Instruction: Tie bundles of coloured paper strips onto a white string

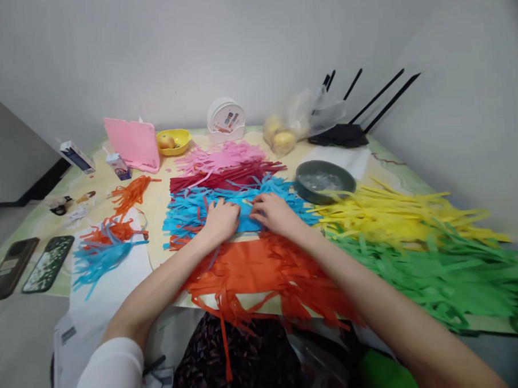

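Note:
My left hand [223, 219] rests on a blue fringed sheet [245, 220] in the middle of the table, its fingers curled against the sheet. Just to the right, my right hand [273, 212] has its fingers bent and pinching at the same sheet. A small pale strip [247, 202] shows between the two hands. Nearest to me lies an orange fringed sheet [249, 266], its strips hanging over the table edge. Beyond the blue one are a dark red fringed sheet [228, 177] and a pink one [223, 157].
Yellow [384, 214] and green fringed sheets [438, 272] spread at right, beside a dark bowl [325, 179]. Left are orange [130, 194] and blue tassels [101, 261], two phones [48, 263] and a pink tablet case [132, 142]. A router [340, 135] and bagged fruit [282, 138] stand behind.

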